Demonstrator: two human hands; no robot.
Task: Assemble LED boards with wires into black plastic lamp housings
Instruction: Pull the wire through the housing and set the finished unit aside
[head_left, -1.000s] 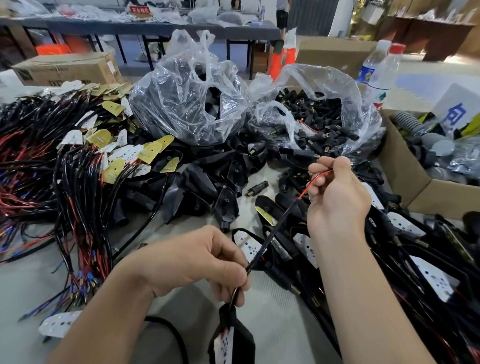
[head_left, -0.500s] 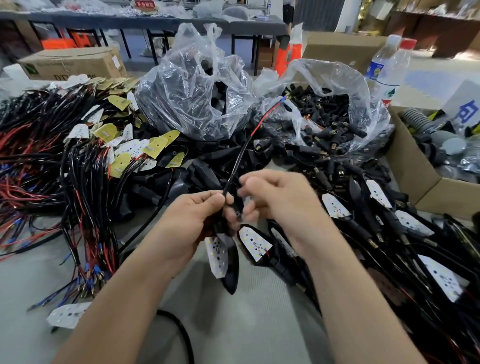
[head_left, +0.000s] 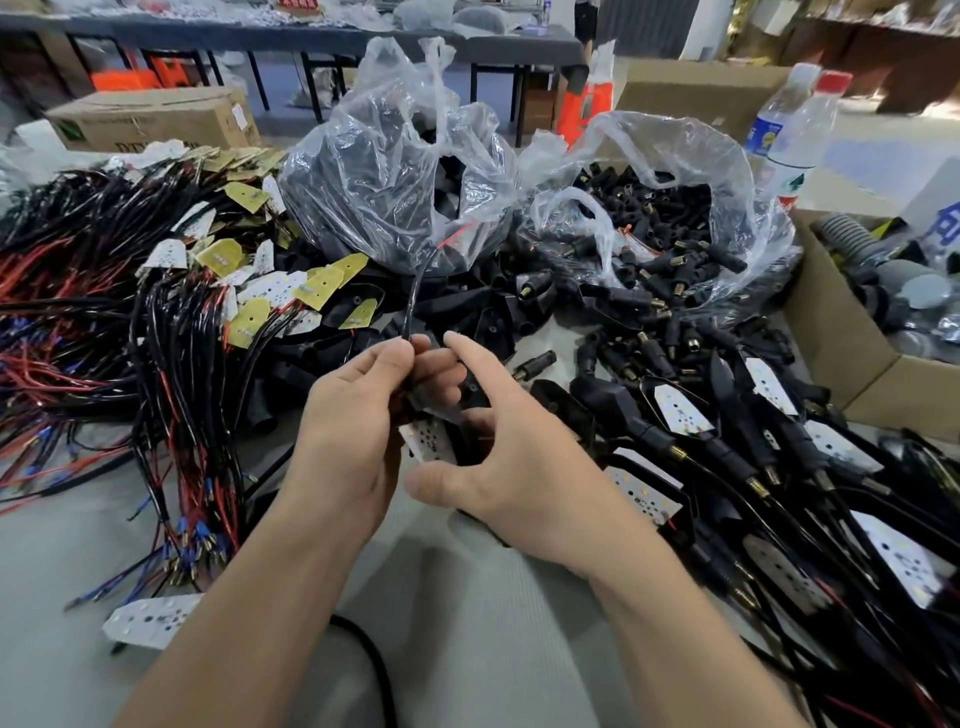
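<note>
The step in hand looks like seating one LED board (head_left: 428, 440) in its black lamp housing (head_left: 470, 415) with the lead already threaded through; both sit between the two hands, held above the grey surface (head_left: 467, 613) at the middle of the view; the left hand (head_left: 353, 431) has its fingers (head_left: 397, 358) clenched in a pinch on the black cable (head_left: 414, 301), which rises from the housing's neck and ends in a bared red wire (head_left: 457, 235); the right hand (head_left: 514, 467) has thumb and forefinger spread above and below the housing, and whether its hidden fingers grasp it cannot be told; the next move probably calls for drawing the cable's slack out while pressing the board flat into the shell, square enough not to nip the wires; on the surface, a heap of wired boards (head_left: 156, 312) lies to the left, a clear bag of housings (head_left: 395, 171) and a bag of connectors (head_left: 670, 218) stand behind, finished lamps (head_left: 779, 467) pile up at the right beside a cardboard box (head_left: 841, 374), and two water bottles (head_left: 795, 130) stand beyond it; the room behind shows long tables (head_left: 260, 34) and another carton (head_left: 156, 122).
</note>
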